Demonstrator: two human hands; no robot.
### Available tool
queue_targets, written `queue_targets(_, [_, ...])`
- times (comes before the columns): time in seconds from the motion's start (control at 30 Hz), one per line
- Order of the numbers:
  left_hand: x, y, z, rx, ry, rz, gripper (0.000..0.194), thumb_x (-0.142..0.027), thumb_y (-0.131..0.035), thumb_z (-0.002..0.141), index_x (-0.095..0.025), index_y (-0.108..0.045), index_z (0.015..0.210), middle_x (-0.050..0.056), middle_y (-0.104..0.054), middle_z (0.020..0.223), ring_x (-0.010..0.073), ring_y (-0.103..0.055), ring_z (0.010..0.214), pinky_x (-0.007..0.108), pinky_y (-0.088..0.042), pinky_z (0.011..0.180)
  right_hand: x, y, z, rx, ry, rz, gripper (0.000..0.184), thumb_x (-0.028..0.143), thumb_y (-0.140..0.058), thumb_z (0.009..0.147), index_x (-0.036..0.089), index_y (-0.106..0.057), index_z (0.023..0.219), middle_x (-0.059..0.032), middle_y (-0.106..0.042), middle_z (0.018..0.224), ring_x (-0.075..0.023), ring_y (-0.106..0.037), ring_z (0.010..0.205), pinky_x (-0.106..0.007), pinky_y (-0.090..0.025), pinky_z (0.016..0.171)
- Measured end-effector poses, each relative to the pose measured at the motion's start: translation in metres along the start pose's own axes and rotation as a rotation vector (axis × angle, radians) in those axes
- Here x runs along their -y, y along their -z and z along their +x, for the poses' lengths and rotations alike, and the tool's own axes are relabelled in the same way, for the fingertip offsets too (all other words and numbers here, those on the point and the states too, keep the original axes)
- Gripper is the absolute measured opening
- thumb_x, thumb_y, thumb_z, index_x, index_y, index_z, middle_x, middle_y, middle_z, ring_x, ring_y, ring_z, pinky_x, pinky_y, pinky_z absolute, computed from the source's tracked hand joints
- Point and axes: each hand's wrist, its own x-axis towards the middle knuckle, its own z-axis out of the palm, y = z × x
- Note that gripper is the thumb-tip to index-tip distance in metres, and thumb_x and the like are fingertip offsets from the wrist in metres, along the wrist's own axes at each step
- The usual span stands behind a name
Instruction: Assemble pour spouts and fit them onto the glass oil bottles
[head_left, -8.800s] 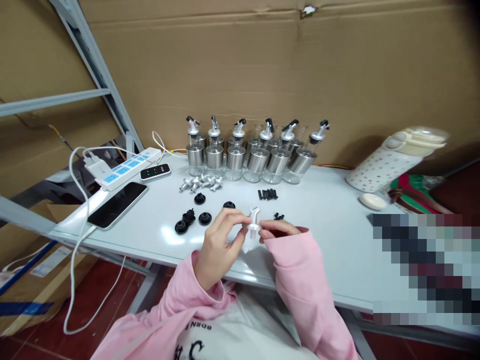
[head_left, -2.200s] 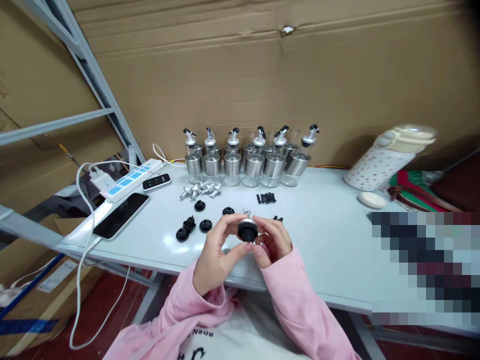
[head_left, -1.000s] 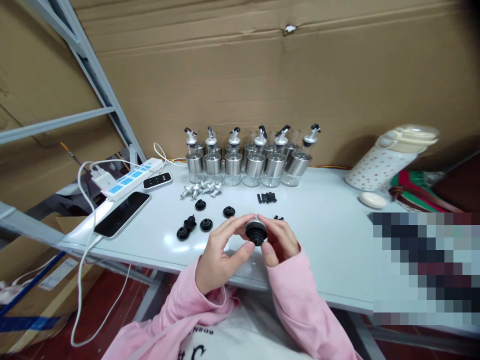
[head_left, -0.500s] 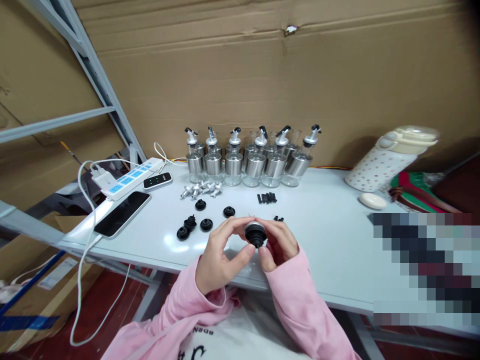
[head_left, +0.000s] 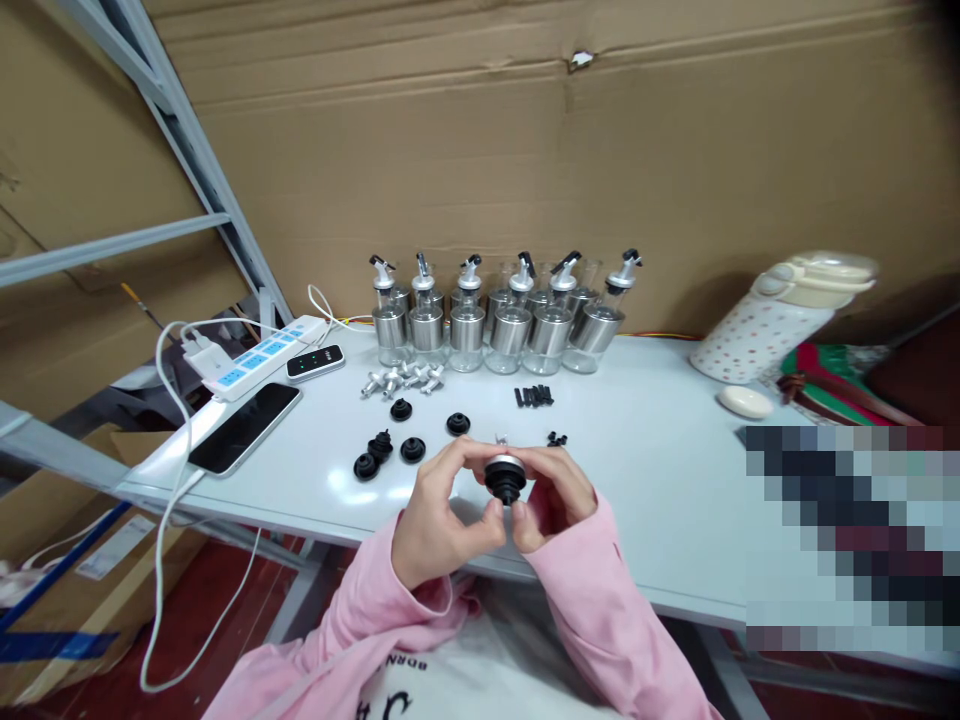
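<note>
Between both hands is a bottle pourer stopper [head_left: 505, 480], its ribbed black rubber plug facing me and its silver rim on the far side. My left hand [head_left: 448, 500] grips it from the left, thumb near the narrow end and fingers at the rim. From the right, my right hand [head_left: 553, 492] pinches it in the same way. Several black rubber stoppers [head_left: 412, 449] lie on the table left of my hands. Silver pourer spouts [head_left: 403, 378] are piled behind them. Small black flaps [head_left: 533, 396] and tiny black pieces [head_left: 556, 439] lie beyond my right hand.
Glass bottles with steel sleeves [head_left: 466, 328] stand in rows at the back, the front ones topped with pourers. On the left are a phone [head_left: 246, 428], a power strip [head_left: 262, 357] and a small black device [head_left: 315, 362]. A spotted flask [head_left: 776, 320] and white oval object [head_left: 745, 402] are right.
The stopper has shifted slightly left and down, tilting so more of its silver rim shows. Both thumbs have moved down to its narrow end.
</note>
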Motion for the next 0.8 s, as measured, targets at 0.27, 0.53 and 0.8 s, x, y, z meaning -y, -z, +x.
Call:
queue_targets(0.27, [-0.002, -0.001, 0.000, -0.007, 0.000, 0.047, 0.032, -0.012, -0.051, 0.066, -0.016, -0.052, 0.098, 0.002, -0.053, 0.077, 0.0128, -0.049, 0.068, 0.026, -0.044, 0.064, 0.001, 0.001, 0.002, 0.019, 0.047, 0.002, 0.029, 0.019, -0.055, 0.071, 0.023, -0.056, 0.100, -0.0022, -0.058, 0.075, -0.0117, -0.050, 0.055, -0.026, -0.045, 0.049])
queue_targets(0.53, [0.000, 0.000, -0.001, 0.002, -0.004, 0.029, 0.029, -0.010, -0.052, 0.067, -0.017, -0.052, 0.095, -0.003, -0.047, 0.069, 0.0101, -0.046, 0.060, 0.024, -0.041, 0.061, 0.015, -0.002, 0.004, -0.004, -0.102, 0.066, 0.021, 0.017, -0.052, 0.072, 0.022, -0.056, 0.093, -0.0013, -0.056, 0.071, -0.0122, -0.050, 0.057, -0.026, -0.044, 0.050])
queue_targets(0.8, [0.002, 0.001, 0.000, -0.012, -0.073, 0.059, 0.026, -0.012, -0.051, 0.070, -0.018, -0.050, 0.094, -0.002, -0.046, 0.070, 0.0109, -0.044, 0.060, 0.024, -0.040, 0.059, 0.013, 0.000, 0.004, 0.023, -0.087, 0.072, 0.024, 0.017, -0.053, 0.073, 0.023, -0.058, 0.096, -0.0026, -0.058, 0.075, -0.0131, -0.053, 0.060, -0.027, -0.046, 0.052])
